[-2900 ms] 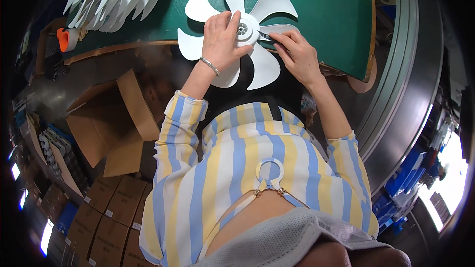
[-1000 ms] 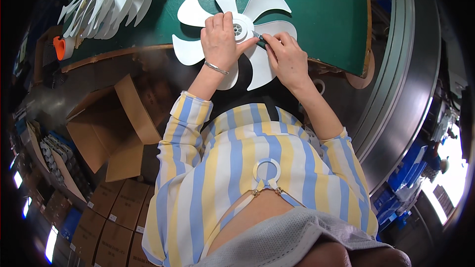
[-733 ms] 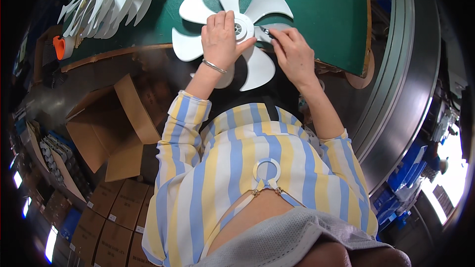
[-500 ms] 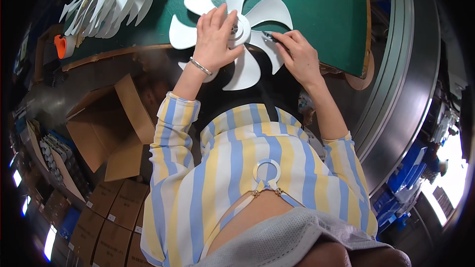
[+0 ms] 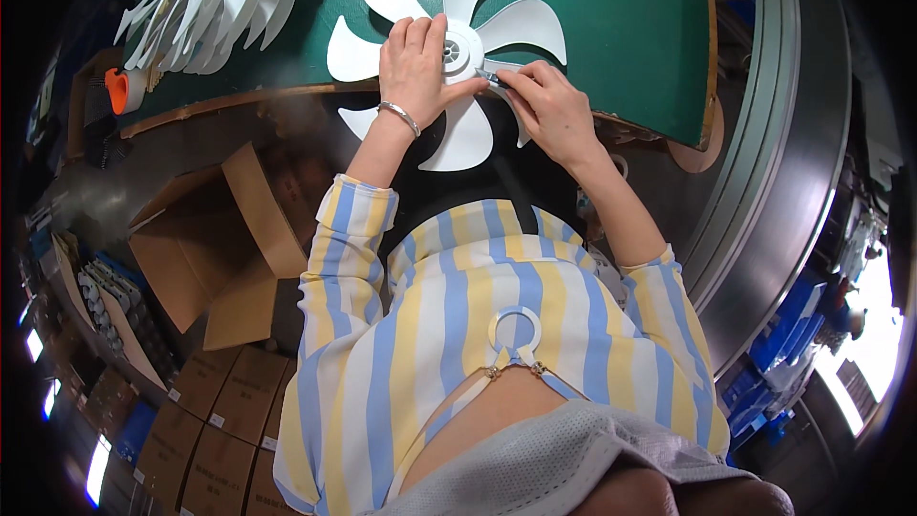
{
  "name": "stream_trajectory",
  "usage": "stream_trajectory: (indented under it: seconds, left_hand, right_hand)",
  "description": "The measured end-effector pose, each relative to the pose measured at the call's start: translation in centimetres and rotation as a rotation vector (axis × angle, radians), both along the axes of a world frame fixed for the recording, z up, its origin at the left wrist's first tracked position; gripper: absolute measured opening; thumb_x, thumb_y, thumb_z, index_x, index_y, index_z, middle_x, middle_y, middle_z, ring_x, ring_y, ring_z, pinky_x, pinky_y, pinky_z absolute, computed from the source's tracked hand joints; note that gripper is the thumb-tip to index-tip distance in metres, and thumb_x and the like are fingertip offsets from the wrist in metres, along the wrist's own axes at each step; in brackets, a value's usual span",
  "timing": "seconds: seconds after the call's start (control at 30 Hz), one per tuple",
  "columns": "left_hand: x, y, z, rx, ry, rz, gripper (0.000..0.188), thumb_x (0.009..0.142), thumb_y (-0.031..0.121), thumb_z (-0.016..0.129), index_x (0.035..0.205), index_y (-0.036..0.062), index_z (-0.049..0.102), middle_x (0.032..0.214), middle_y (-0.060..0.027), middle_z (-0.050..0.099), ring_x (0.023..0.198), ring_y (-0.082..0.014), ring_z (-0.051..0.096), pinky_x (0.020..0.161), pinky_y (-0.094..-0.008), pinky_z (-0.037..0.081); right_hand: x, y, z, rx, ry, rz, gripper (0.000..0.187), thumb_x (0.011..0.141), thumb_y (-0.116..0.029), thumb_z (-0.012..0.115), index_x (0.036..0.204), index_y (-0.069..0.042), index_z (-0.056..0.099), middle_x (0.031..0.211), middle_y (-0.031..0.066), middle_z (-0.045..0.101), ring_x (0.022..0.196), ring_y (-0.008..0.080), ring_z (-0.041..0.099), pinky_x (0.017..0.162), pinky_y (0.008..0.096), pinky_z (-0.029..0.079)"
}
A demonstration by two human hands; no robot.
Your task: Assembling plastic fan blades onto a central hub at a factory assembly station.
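Observation:
A white fan blade wheel (image 5: pixel 504 29) with several curved blades lies on the green tabletop, some of its blades reaching past the near edge. My left hand (image 5: pixel 413 67) grips it at the left of the round hub, fingers together on top and thumb stretched along the near side. Pinched in my right hand (image 5: pixel 552 113) is a small knife (image 5: pixel 492 78) with a dark handle and a shiny tip. That tip meets the hub's lower right rim, where a blade joins it, close to my left thumb. My fingers partly cover the knife's handle.
A pile of white fan blade wheels (image 5: pixel 215 10) stands at the table's far left. An orange-and-white tape dispenser (image 5: pixel 120 91) is by the left corner. An open cardboard box (image 5: pixel 205 248) and stacked cartons (image 5: pixel 218 463) sit at left below. A metal rail (image 5: pixel 764 182) runs along the right.
My right hand has moved the knife left, from out on a blade to the hub's rim. The fan blade wheel has turned a little, and my left fingers have drawn together beside the hub.

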State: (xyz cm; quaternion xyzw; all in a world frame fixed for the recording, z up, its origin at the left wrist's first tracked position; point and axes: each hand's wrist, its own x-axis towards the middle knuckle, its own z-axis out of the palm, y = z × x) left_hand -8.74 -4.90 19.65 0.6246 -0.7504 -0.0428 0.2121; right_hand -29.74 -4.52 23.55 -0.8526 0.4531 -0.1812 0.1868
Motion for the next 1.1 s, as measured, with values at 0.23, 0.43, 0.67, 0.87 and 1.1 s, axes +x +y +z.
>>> stream_trajectory:
  seconds: [0.23,0.43,0.67,0.87,1.1]
  left_hand:
    - [0.0,0.0,0.0,0.002,-0.011,0.015,0.097,0.059,0.061,0.078,0.130,0.0026,0.047,0.122,-0.0129,0.049,0.122,-0.0314,0.038,0.100,-0.0423,0.035]
    - [0.0,0.0,0.0,-0.009,0.001,0.021,0.094,0.060,0.059,0.079,0.128,0.0029,0.047,0.121,-0.0124,0.050,0.121,-0.0311,0.039,0.100,-0.0415,0.034]
    - [0.0,0.0,-0.1,-0.035,0.008,0.025,0.090,0.061,0.055,0.080,0.127,0.0031,0.048,0.119,-0.0118,0.051,0.120,-0.0307,0.039,0.099,-0.0412,0.034]
    - [0.0,-0.1,-0.1,-0.037,0.022,0.024,0.089,0.062,0.054,0.080,0.127,0.0028,0.048,0.118,-0.0121,0.051,0.120,-0.0310,0.039,0.100,-0.0418,0.033]
    - [1.6,0.0,0.4,0.140,0.065,-0.162,0.086,0.069,0.039,0.078,0.141,0.0116,0.040,0.140,-0.0104,0.043,0.137,-0.0329,0.029,0.113,-0.0480,0.018]
  right_hand:
    - [0.2,-0.2,0.1,0.012,-0.003,0.009,0.023,0.088,-0.015,0.062,0.110,-0.014,0.067,0.093,0.0049,0.060,0.085,0.0227,0.063,0.070,0.0339,0.052]
    - [0.3,-0.3,0.1,0.012,0.005,0.011,0.024,0.087,-0.016,0.063,0.111,-0.015,0.067,0.093,0.0047,0.059,0.084,0.0223,0.063,0.070,0.0338,0.052]
    - [0.4,-0.4,0.3,0.018,0.009,0.002,0.025,0.087,-0.014,0.063,0.111,-0.015,0.067,0.093,0.0043,0.059,0.083,0.0222,0.063,0.069,0.0333,0.052]
    - [0.4,-0.2,0.2,-0.004,-0.041,-0.020,0.024,0.087,-0.013,0.063,0.111,-0.014,0.067,0.094,0.0048,0.060,0.082,0.0224,0.063,0.069,0.0330,0.052]
    - [-0.8,-0.7,0.6,-0.055,-0.057,-0.057,0.021,0.087,-0.011,0.062,0.108,-0.012,0.067,0.092,0.0056,0.060,0.079,0.0216,0.061,0.066,0.0319,0.050]
